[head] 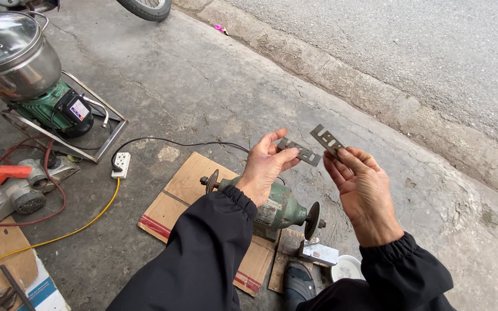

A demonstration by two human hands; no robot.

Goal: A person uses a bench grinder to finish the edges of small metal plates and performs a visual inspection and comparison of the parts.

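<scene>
left hand (266,164): fingers pinching one slotted blade (300,151), held up over the grinder (272,208)
right hand (361,184): fingers gripping a second blade (326,139), tilted, just beside the first
grinder: green, sitting on cardboard (177,198) on the pavement (214,98)

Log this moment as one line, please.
left hand: holds slotted metal blade | right hand: holds second slotted blade | below: green bench grinder on cardboard

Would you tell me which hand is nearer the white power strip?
Left. The left hand is closer to the white power strip; the right hand is farther off, beyond the left.
</scene>
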